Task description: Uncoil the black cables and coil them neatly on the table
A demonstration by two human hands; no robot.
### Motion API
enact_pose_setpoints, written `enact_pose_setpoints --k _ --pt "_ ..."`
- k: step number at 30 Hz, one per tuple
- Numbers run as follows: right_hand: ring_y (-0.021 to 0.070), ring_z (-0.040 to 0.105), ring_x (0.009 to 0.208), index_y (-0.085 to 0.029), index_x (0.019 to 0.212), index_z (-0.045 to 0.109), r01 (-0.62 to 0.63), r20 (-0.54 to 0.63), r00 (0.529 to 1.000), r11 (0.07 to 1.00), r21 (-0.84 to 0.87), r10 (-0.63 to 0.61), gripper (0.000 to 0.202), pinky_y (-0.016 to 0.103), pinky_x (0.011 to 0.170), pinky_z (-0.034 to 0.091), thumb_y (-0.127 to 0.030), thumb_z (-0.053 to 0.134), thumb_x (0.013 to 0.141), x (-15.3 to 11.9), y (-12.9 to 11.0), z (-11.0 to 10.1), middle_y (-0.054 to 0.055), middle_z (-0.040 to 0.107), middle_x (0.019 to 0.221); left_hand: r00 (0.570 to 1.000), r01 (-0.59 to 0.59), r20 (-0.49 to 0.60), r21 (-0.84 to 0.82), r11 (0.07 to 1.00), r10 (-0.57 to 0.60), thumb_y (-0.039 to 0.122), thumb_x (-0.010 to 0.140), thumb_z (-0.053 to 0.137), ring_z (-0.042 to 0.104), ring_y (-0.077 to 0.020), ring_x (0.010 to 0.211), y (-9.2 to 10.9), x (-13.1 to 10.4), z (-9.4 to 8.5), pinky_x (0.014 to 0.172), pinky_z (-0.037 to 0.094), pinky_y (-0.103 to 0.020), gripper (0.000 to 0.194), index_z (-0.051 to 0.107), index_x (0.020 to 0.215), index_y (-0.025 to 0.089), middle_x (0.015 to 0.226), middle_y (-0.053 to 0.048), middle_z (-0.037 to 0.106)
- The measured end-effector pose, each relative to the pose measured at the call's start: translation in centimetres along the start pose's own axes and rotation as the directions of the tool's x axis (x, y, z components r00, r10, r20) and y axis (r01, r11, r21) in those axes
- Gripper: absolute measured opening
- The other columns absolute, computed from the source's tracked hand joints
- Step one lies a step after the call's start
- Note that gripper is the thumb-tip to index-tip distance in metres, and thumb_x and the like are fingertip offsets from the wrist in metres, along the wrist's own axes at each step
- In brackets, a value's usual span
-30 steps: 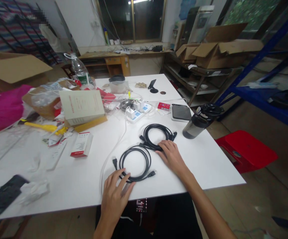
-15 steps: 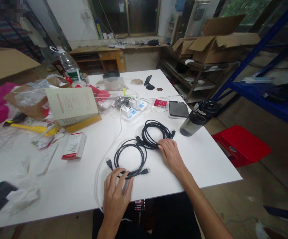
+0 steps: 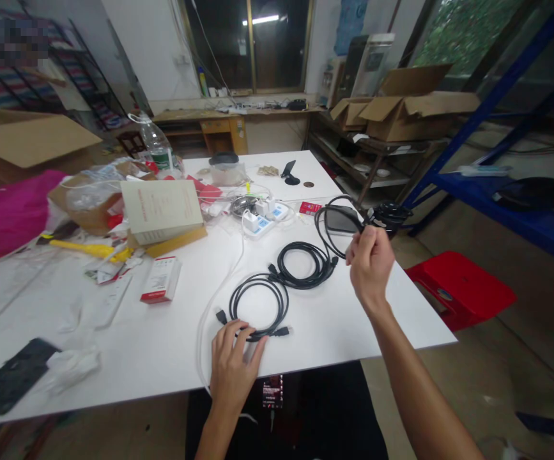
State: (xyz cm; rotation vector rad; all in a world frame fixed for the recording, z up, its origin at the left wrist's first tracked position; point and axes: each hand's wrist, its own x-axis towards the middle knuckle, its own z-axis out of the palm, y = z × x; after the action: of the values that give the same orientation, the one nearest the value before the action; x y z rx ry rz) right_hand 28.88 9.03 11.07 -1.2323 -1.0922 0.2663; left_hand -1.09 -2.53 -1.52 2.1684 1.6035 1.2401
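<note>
My right hand point(image 3: 371, 259) is raised over the table's right side, closed around one end of a coiled black cable point(image 3: 322, 227), whose loops hang to the left. Below it, another coiled black cable point(image 3: 284, 275) lies flat on the table. Nearer to me is a smaller coil of black cable point(image 3: 235, 294) with dark connectors point(image 3: 281, 331) at its ends. My left hand point(image 3: 236, 354) rests at this coil's near edge, fingertips touching it and thumb spread apart. Part of that edge is hidden under the fingers.
Behind the coils sit a white power strip point(image 3: 262, 223) and a red box point(image 3: 310, 207). A dark bottle point(image 3: 389, 217) stands beyond my right hand. Left are a red-white box point(image 3: 160, 280), a booklet point(image 3: 164, 211) and a phone-like slab point(image 3: 15, 375). A red stool point(image 3: 468, 287) stands right.
My right hand has risen from the farther coil and moved right, lifting a looped black cable. My left hand stays at the nearer coil. The view has tilted up slightly.
</note>
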Motion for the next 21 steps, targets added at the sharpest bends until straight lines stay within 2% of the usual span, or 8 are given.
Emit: enact_pose_setpoints --k 2,5,9,13,17,19,21 --pt "0.0076 0.035 0.046 -0.025 0.087 0.048 -0.004 -0.083 0.996 0.987 0.16 0.017 0.047 0.021 0.042 0.029 -0.066 0.05 0.108 0.0 -3.5 -0.6 -0.01 0.038 0.062 1.0 -0.022 -0.001 0.022 1.0 0.022 0.028 0.093 0.081 0.065 -0.036 0.12 0.0 -0.1 -0.1 0.107 0.047 -0.052 0.021 0.076 0.113 0.025 0.118 -0.013 0.074" --pt "0.0055 0.035 0.046 -0.024 0.085 0.05 0.013 -0.117 0.993 0.968 0.251 0.017 0.046 0.017 0.039 0.027 -0.063 0.057 0.106 -2.0 -7.7 -1.8 -0.009 0.038 0.064 0.998 -0.06 -0.005 0.065 0.996 0.06 0.029 0.095 0.08 0.065 -0.0347 0.119 0.1 -0.2 -0.2 0.105 0.048 -0.05 0.024 0.074 0.117 0.023 0.121 -0.014 0.073" --pt "0.0057 0.039 0.049 -0.021 0.084 0.054 -0.031 -0.118 0.991 0.958 0.286 0.067 0.042 0.015 0.04 0.031 -0.055 0.06 0.108 -6.8 -10.7 -3.7 -0.008 0.042 0.064 0.996 -0.089 -0.013 0.069 0.994 0.09 0.03 0.099 0.076 0.067 -0.0316 0.116 -0.1 -0.3 -0.4 0.103 0.052 -0.049 0.027 0.071 0.124 0.022 0.122 -0.014 0.072" --pt "0.006 0.041 0.05 -0.021 0.086 0.057 -0.11 -0.124 0.98 0.942 0.317 0.156 0.039 0.015 0.041 0.033 -0.052 0.059 0.109 -10.8 -11.4 -5.4 -0.007 0.045 0.067 0.996 -0.085 0.01 0.014 0.996 0.085 0.028 0.101 0.072 0.067 -0.0304 0.116 -0.2 -0.4 -0.9 0.103 0.053 -0.049 0.024 0.072 0.124 0.023 0.123 -0.013 0.072" --pt "0.006 0.04 0.051 -0.021 0.085 0.056 -0.202 -0.119 0.958 0.907 0.369 0.261 0.039 0.015 0.042 0.033 -0.052 0.059 0.109 -13.4 -10.8 -6.7 -0.007 0.045 0.068 0.994 -0.029 0.101 -0.188 0.982 0.048 0.028 0.1 0.071 0.066 -0.0305 0.123 1.2 -1.2 -1.9 0.11 0.051 -0.05 0.028 0.073 0.128 0.026 0.126 -0.011 0.073" --pt "0.0062 0.039 0.051 -0.022 0.085 0.054 -0.246 -0.106 0.944 0.884 0.397 0.311 0.04 0.015 0.042 0.032 -0.053 0.06 0.108 -14.2 -10.2 -7.0 -0.007 0.044 0.067 0.981 0.102 0.188 -0.327 0.939 -0.041 0.032 0.101 0.07 0.067 -0.0302 0.126 2.8 -2.1 -2.2 0.113 0.05 -0.049 0.026 0.075 0.127 0.028 0.128 -0.01 0.074" --pt "0.0061 0.039 0.05 -0.022 0.085 0.053 -0.292 -0.08 0.932 0.863 0.413 0.354 0.041 0.016 0.042 0.032 -0.056 0.06 0.108 -14.9 -9.7 -7.1 -0.008 0.043 0.065 0.938 0.298 0.305 -0.467 0.833 -0.164 0.036 0.103 0.067 0.07 -0.0292 0.123 4.6 -3.2 -2.0 0.112 0.051 -0.047 0.027 0.074 0.128 0.027 0.126 -0.01 0.076"
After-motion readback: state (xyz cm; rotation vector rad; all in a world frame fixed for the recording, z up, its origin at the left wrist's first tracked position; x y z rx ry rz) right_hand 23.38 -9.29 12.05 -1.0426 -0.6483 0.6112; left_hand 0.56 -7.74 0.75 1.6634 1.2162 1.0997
